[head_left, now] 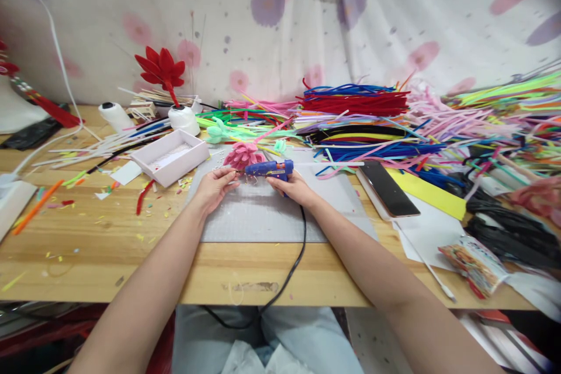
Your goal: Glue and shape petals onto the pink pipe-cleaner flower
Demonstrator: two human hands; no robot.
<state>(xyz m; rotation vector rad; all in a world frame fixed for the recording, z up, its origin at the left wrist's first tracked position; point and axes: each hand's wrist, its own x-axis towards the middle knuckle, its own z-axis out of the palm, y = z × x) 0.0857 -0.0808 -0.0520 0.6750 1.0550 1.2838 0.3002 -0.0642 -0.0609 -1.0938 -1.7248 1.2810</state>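
My right hand point(294, 186) is wrapped round the handle of a blue hot glue gun point(268, 169), with a clear glue stick point(337, 163) sticking out of its back. The gun's nozzle points left, toward the fingertips of my left hand point(218, 184). Those fingers are pinched together at the nozzle; whatever is between them is too small to make out. Just behind both hands lies a pink pipe-cleaner flower point(243, 155) on the grey cutting mat point(263, 216). From the gun a black cord point(302, 234) runs down over the table edge.
A white box point(172, 158) stands left of the mat, near a red flower point(162, 70) in a white thread spool point(184, 121). Bundles of coloured pipe cleaners point(359, 102) line the back. On the right lie a phone point(389, 188), yellow card point(429, 193) and a snack packet point(475, 266).
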